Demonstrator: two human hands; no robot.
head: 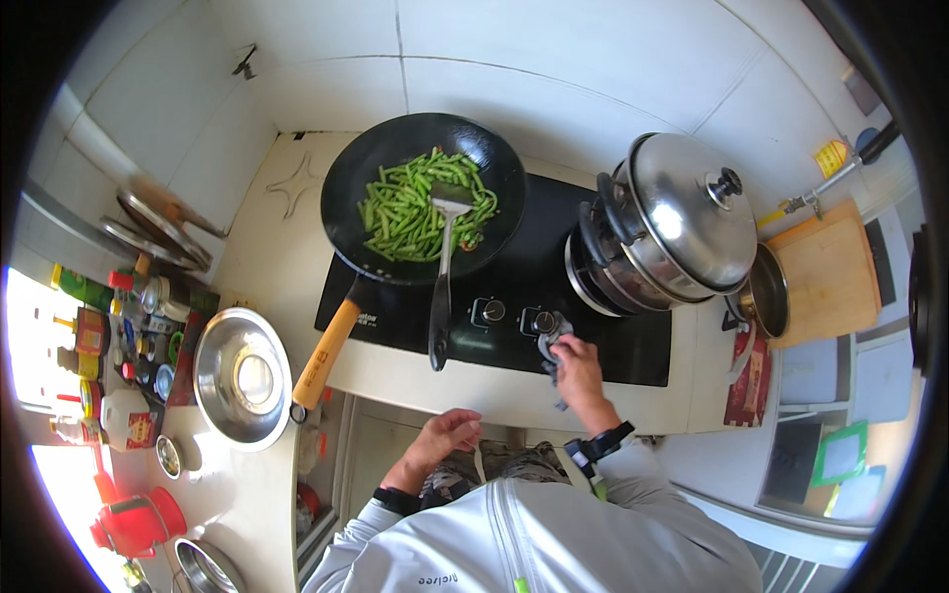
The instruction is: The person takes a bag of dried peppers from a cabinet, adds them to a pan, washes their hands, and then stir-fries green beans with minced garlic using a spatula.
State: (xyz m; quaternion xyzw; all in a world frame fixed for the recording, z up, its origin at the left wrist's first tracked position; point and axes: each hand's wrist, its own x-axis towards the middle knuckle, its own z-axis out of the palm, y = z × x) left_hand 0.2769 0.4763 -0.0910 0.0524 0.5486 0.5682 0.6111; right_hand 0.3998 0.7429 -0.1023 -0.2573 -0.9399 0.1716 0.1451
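Observation:
My right hand [580,370] grips a crumpled grey cloth [550,347] against the black glass cooktop [482,356], right at the front of the right control knob [544,322]. The left control knob [489,310] is uncovered. In front of my jacket hangs my left hand [442,439], fingers loosely curled; a pale cord runs just below its fingertips, and whether it is held cannot be told. Cut green beans [404,215] lie in a black wok [356,159] on the cooktop's left side. A spatula [445,252] rests in it, its black handle reaching over the front of the cooktop.
The wok's wooden handle [326,352] juts over the counter edge. Right of it stands a lidded steel steamer pot [686,215]. Left are a steel bowl [211,385], bottles, and a red kettle-like container [141,522]. A small pan [771,289] and cutting board [830,274] stand right.

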